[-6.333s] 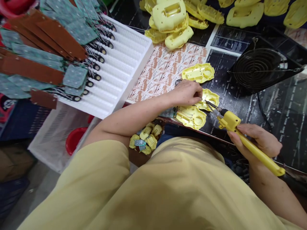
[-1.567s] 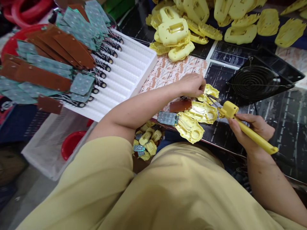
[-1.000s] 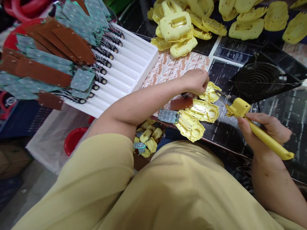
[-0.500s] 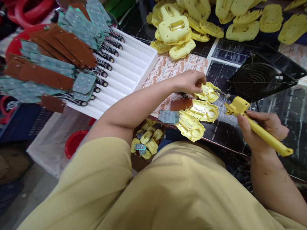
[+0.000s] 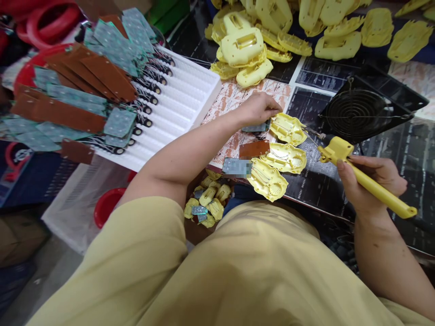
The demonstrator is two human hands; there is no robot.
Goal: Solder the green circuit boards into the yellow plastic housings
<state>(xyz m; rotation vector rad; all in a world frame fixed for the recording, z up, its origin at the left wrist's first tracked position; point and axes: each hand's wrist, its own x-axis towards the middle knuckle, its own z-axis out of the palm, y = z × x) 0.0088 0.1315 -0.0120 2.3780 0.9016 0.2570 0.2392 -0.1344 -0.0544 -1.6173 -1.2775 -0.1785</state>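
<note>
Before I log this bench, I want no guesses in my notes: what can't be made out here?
Head view: whatever the left hand may pinch is hidden by its own fingers.
Head view: a pixelated patch hides one end of the grey board.
Head view: where the thin wires end inside the nearest open shell is too small to tell.
Head view: the top edge cuts off the pile of yellow shells.

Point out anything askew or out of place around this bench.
One small brown board juts past the lower edge of the white tray, as if it might slip. Nothing seems odd about the yellow-handled tool.
</note>
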